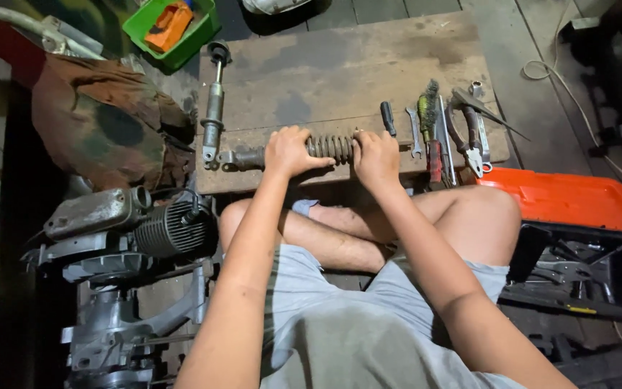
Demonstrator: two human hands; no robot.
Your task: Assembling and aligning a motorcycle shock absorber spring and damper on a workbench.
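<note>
- Now the left hand (291, 151) is clenched around one end of a coil spring (330, 147) that lies crosswise near the front edge of the wooden board (340, 65).
- Opposite it, the right hand (376, 156) grasps the spring's other end.
- A shock absorber (214, 108) lies just left of the spring.
- A screwdriver (388, 118), wrench (415, 132) and pliers (469, 130) lie to the right.
- An engine (131, 223) sits by the person's left knee, an orange toolbox lid (570, 202) on the right.
</note>
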